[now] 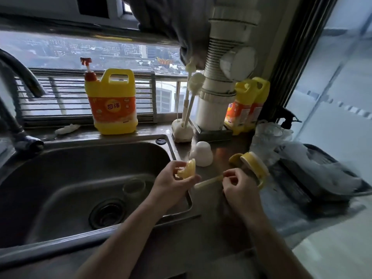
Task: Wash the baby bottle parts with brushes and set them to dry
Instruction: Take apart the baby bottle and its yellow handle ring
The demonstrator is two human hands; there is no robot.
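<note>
My left hand (pixel 173 182) grips a translucent yellow nipple (pixel 186 170) over the sink's right rim. My right hand (pixel 239 188) pinches a thin pale straw-like brush (pixel 209 181), whose tip points left toward the nipple. A clear glass bottle (pixel 134 187) lies in the steel sink (pixel 80 178). On the counter stand a white cap (pixel 202 154) and a yellow collar with handles (pixel 254 166), right behind my right hand. Two long bottle brushes (pixel 191 91) stand upright in a white holder (pixel 182 130).
A yellow detergent jug (pixel 113 103) with a red pump stands on the sill; two more yellow jugs (pixel 247 105) are behind a white pipe (pixel 219 77). A dark drying tray (pixel 314 178) with plastic wrap lies right. The faucet (pixel 18 93) arches at left.
</note>
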